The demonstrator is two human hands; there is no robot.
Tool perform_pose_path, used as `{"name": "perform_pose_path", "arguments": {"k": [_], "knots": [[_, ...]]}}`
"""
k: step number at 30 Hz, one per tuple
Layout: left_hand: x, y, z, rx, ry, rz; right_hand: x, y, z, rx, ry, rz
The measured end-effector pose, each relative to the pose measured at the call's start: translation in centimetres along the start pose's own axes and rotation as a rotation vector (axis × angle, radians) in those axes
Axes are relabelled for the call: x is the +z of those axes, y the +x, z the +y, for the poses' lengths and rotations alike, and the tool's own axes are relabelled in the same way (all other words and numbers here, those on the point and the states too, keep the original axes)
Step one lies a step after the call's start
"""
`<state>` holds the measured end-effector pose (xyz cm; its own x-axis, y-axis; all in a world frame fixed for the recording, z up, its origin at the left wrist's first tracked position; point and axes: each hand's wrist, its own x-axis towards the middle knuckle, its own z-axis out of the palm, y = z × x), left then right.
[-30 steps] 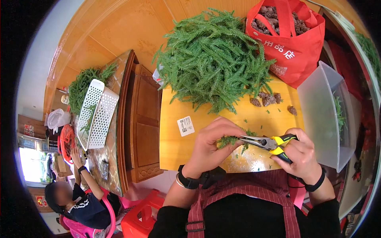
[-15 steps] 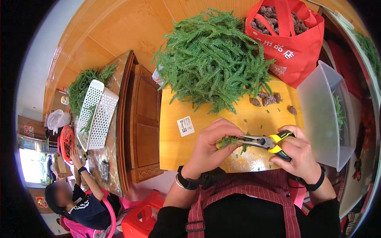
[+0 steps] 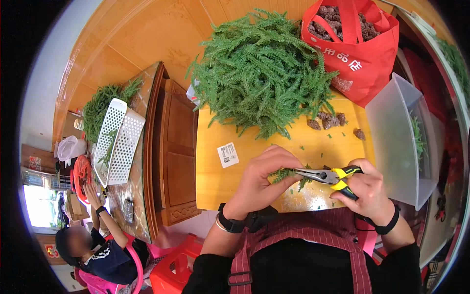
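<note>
My left hand (image 3: pixel 268 179) pinches a short green artificial pine sprig (image 3: pixel 282 174) between thumb and fingertips. Wrapped round the yellow-and-black handles of a pair of long-nose pliers (image 3: pixel 323 175) is my right hand (image 3: pixel 368 188). The pliers' jaws point left and meet the sprig at my left fingertips; what exactly they grip there is hidden. Green needles stick out below the jaws. Under both hands lies a yellow wooden table (image 3: pixel 215 186), with small green scraps scattered on it.
A big heap of green pine sprigs (image 3: pixel 264 73) covers the table's far side. Beyond several loose pine cones (image 3: pixel 329 120) stands a red bag (image 3: pixel 364 68) of cones. A translucent bin (image 3: pixel 399 142) is at right. At left, another person (image 3: pixel 107 255) sits by a white perforated basket (image 3: pixel 129 144).
The pliers' jaws look slightly closer together at the sprig. My hands stay in nearly the same place, and the other person's hand has shifted a little.
</note>
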<state>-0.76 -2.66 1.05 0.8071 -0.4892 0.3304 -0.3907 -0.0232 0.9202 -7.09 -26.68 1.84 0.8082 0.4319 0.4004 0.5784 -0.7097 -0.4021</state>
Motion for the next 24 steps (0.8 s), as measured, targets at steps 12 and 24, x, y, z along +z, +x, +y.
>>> {"name": "perform_pose_path", "arguments": {"k": [12, 24], "knots": [[-0.59, 0.21, 0.57, 0.262, 0.233, 0.054, -0.58, -0.20, 0.68, 0.034, 0.004, -0.001], [-0.74, 0.04, 0.62, 0.285, 0.262, 0.024, -0.38, 0.24, 0.45, -0.008, -0.036, 0.011]]}}
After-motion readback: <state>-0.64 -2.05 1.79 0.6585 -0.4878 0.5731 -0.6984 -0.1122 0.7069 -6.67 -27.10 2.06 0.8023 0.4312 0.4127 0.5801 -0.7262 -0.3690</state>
